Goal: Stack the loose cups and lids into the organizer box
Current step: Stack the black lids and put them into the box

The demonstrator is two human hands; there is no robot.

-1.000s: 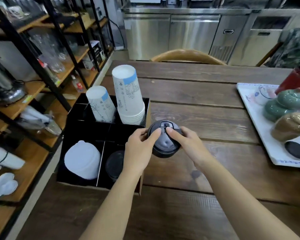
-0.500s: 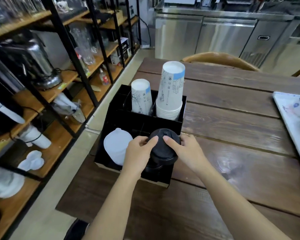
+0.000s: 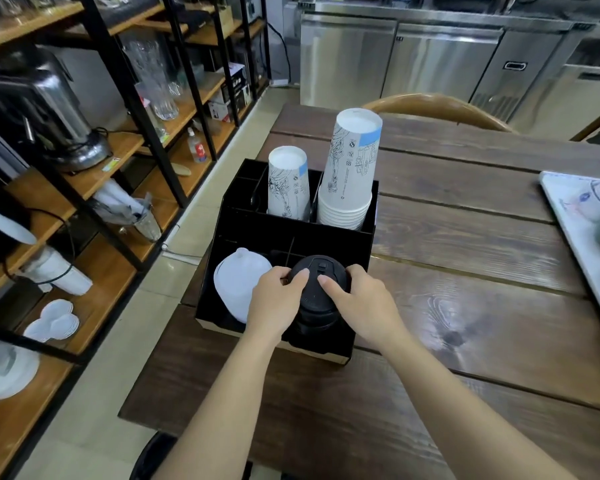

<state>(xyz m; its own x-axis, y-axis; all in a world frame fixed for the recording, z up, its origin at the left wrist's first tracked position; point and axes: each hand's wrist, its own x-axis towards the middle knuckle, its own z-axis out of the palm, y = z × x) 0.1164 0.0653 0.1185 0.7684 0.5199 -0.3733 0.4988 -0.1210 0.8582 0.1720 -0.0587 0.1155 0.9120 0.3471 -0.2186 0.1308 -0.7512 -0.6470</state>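
A black organizer box [image 3: 257, 225] stands at the left edge of the wooden table [image 3: 465, 278]. Its back compartments hold a short upside-down stack of white paper cups [image 3: 288, 185] and a taller stack [image 3: 352, 171]. White lids [image 3: 238, 285] fill the front left compartment. A stack of black lids [image 3: 321, 292] sits in the front right compartment. My left hand [image 3: 276, 303] and my right hand [image 3: 364, 303] grip the top black lids from either side, fingertips resting on top.
Black metal shelves [image 3: 94, 140] with glassware, a blender and cups run along the left, beside a tiled aisle. A white tray [image 3: 579, 237] with ceramics lies at the table's right edge. A wooden chair back [image 3: 437, 107] and steel counters stand beyond the table.
Both hands have carried the black lids left from beside the box and lowered them into the front right compartment. The view has swung left, so the tray has slid toward the right edge.
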